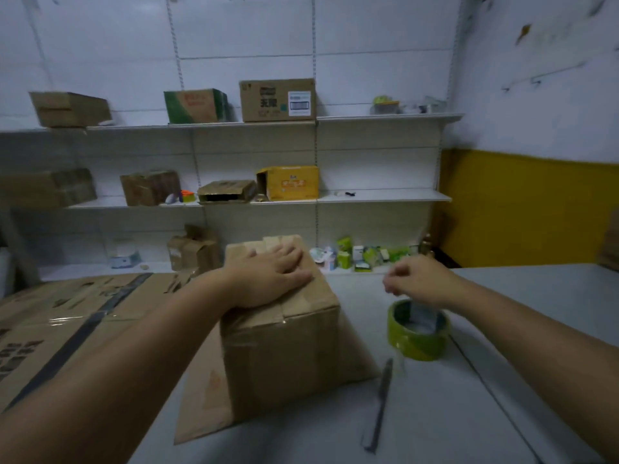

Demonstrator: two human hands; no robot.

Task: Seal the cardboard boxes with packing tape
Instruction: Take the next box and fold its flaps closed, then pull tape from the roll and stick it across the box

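A small brown cardboard box (284, 356) stands closed on the grey table, on top of a flat sheet of cardboard (201, 406). My left hand (271, 276) lies flat on the box's top flaps with its fingers spread and presses them down. To the right of the box a green roll of packing tape (418, 333) lies on the table. Just above the roll my right hand (418, 279) has its fingers curled and seems to pinch a clear strip of tape that rises from the roll.
A long dark cutter (380, 406) lies on the table in front of the roll. A large flattened carton (60, 326) covers the table's left side. White wall shelves (382, 195) behind hold several boxes and small packages. A yellow wall panel is at the right.
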